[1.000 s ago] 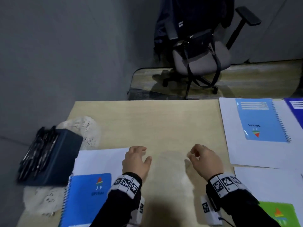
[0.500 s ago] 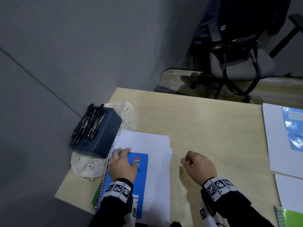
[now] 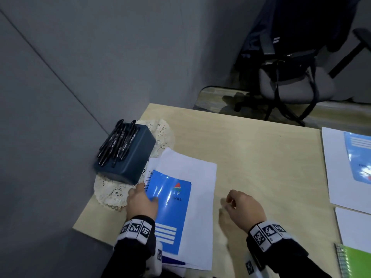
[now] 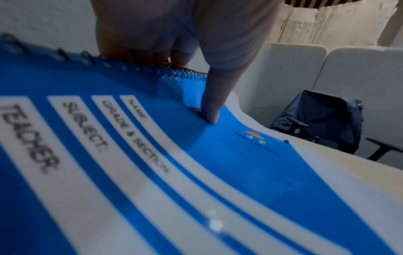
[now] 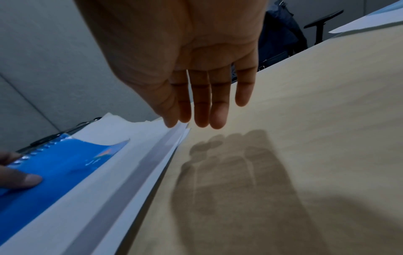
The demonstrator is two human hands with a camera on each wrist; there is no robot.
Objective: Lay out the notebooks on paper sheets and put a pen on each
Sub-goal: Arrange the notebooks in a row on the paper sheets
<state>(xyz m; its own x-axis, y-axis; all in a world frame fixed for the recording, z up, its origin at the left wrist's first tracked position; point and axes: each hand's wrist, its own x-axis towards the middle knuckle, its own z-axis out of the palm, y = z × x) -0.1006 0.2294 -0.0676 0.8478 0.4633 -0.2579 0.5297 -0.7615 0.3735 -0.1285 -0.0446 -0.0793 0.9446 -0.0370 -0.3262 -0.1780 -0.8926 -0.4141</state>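
Light wood table (image 3: 261,157): lace doily (image 3: 112,191) at left edge near far-left corner, loose stack of white paper sheets (image 3: 200,197) beside it toward near edge, 2 more white sheets (image 3: 337,177) (image 3: 353,229) along right edge, green spiral notebook (image 3: 357,261) at near-right corner.

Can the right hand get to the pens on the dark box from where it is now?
Probably, but awkwardly. The right hand hovers empty over the table, while the pens lie on the dark box beyond the blue notebook and the left hand, which sits closer.
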